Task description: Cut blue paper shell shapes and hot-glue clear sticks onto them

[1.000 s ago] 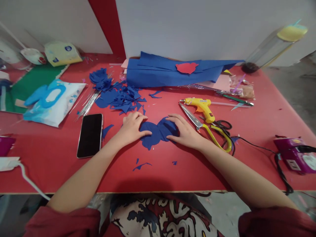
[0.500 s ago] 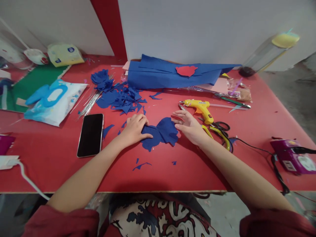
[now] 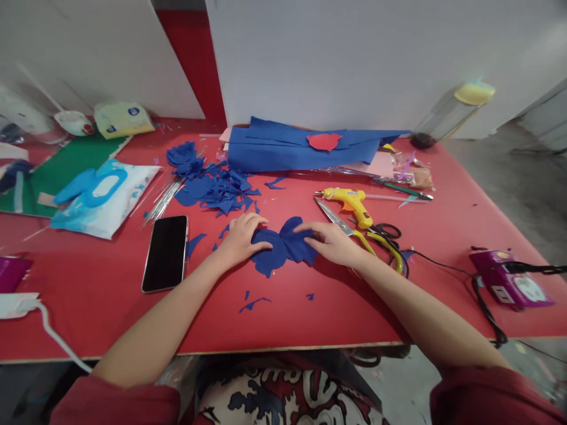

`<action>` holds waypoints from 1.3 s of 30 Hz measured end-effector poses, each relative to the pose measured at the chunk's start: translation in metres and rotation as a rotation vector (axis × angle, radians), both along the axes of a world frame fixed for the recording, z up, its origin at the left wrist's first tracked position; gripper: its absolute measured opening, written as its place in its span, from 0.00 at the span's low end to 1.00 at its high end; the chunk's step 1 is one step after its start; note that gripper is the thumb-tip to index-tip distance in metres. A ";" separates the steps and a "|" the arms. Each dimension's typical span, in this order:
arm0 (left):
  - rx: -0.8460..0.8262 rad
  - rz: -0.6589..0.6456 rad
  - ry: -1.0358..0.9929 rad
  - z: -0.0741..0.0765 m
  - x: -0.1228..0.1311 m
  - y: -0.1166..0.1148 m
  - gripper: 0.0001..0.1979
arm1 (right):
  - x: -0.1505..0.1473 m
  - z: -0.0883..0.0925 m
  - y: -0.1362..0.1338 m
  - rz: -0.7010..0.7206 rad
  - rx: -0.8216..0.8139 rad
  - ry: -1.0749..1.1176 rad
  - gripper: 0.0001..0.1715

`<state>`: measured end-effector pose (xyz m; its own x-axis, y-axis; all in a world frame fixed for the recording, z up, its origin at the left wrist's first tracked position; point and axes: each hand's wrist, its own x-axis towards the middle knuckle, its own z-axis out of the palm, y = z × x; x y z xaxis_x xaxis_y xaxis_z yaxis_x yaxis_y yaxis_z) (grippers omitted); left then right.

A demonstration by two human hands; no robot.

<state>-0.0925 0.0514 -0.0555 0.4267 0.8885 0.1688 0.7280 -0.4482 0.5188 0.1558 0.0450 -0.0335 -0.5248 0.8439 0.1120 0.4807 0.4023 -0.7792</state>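
A dark blue fabric-like cut-out with rounded, wavy-edged lobes lies on the red table in front of me. My left hand is bent over its left edge, with the thumb resting on top. My right hand reaches over the right lobe, its bent fingers and thumb on the blue material. Part of that lobe is hidden under the fingers. Small blue scraps are scattered nearer the table edge. Yellow-handled scissors lie just beyond my right hand.
A yellow glue gun lies behind the scissors. A black-screened phone is left of my left forearm. Behind are a heap of blue pieces, metal wires and folded blue sheets. A purple power box stands right.
My right hand has moved left from the cut-out's right edge onto its right lobe, and its fingers have bent. My left hand stays on the left side. The view has shifted slightly.
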 end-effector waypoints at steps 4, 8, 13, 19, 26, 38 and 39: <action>0.014 0.051 -0.251 0.000 -0.003 0.002 0.15 | -0.001 0.014 0.000 0.051 0.082 -0.040 0.14; -0.037 0.169 -0.470 0.000 -0.005 0.004 0.14 | -0.004 0.030 -0.004 0.021 0.089 -0.056 0.15; -0.164 0.248 -0.749 -0.005 -0.004 0.006 0.15 | -0.010 0.057 -0.001 -0.021 0.078 0.007 0.13; -0.310 0.276 -0.981 -0.011 -0.002 0.008 0.16 | -0.016 0.085 0.019 -0.116 -0.038 0.048 0.13; -0.440 0.378 -1.117 -0.016 0.003 0.011 0.17 | -0.046 0.102 0.048 -0.222 -0.143 0.138 0.13; -0.563 0.380 -1.230 -0.013 0.004 0.015 0.25 | -0.064 0.098 0.076 -0.215 -0.251 0.384 0.11; -0.541 0.379 -1.194 -0.015 0.004 0.014 0.25 | -0.062 0.097 0.079 -0.244 -0.235 0.381 0.11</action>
